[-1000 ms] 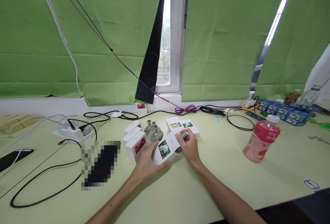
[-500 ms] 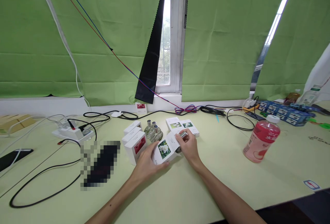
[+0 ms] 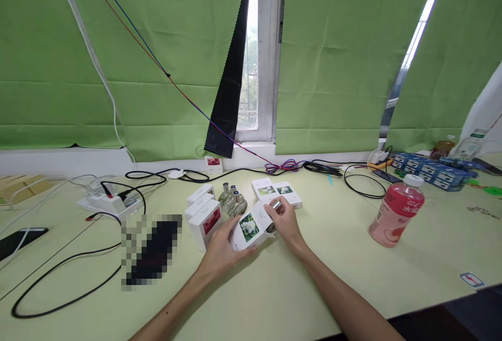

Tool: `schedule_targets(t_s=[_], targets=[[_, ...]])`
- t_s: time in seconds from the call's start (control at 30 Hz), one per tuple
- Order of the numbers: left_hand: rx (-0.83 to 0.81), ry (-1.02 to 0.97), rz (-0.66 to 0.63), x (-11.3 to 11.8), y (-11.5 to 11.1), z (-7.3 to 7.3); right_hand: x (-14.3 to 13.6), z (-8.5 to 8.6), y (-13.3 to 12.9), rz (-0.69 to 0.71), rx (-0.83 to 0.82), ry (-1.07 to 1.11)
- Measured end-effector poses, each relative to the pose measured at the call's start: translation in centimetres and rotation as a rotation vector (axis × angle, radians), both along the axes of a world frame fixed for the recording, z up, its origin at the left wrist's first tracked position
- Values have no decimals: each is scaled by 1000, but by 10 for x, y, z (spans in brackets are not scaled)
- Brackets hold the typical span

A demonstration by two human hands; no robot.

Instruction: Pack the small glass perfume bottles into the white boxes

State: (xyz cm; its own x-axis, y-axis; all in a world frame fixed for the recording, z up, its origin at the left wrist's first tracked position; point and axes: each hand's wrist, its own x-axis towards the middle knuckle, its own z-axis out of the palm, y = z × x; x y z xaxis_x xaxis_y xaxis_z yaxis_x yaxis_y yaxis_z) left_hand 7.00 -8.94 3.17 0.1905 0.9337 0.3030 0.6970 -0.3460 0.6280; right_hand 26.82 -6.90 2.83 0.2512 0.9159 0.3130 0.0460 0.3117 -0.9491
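Note:
My left hand [image 3: 224,244] is wrapped round a white box [image 3: 250,227] with a white-flower picture, tilted just above the table. At its open right end, my right hand [image 3: 285,220] grips a small perfume bottle [image 3: 276,205] by its silver cap. The bottle's glass body is mostly hidden by my fingers and the box end, so how far it sits inside is unclear. Several glass perfume bottles [image 3: 232,200] with silver caps stand behind the box. White boxes with red pictures [image 3: 205,224] stand left of my left hand, and two flower boxes [image 3: 276,192] lie behind my right hand.
A pink drink bottle [image 3: 397,210] stands on the right of the green table [image 3: 314,299]. Blue boxes [image 3: 433,171] sit at the far right. A power strip [image 3: 110,201], looping black cables [image 3: 66,252] and a phone [image 3: 21,240] lie on the left.
Both hands keep their grips, and the box and bottle stay in nearly the same place. The whole view has shifted very slightly.

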Motion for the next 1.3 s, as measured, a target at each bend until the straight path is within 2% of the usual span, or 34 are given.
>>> schedule_targets(t_s=[0.47, 0.87, 1.3], targets=[[-40, -26, 19, 3, -2, 5, 0, -5, 4, 15, -1, -48], [-67, -37, 58, 5, -4, 9, -2, -2, -2, 34, 16, -65], [-80, -43, 62, 2, 0, 2, -5, -4, -4, 40, 36, -22]])
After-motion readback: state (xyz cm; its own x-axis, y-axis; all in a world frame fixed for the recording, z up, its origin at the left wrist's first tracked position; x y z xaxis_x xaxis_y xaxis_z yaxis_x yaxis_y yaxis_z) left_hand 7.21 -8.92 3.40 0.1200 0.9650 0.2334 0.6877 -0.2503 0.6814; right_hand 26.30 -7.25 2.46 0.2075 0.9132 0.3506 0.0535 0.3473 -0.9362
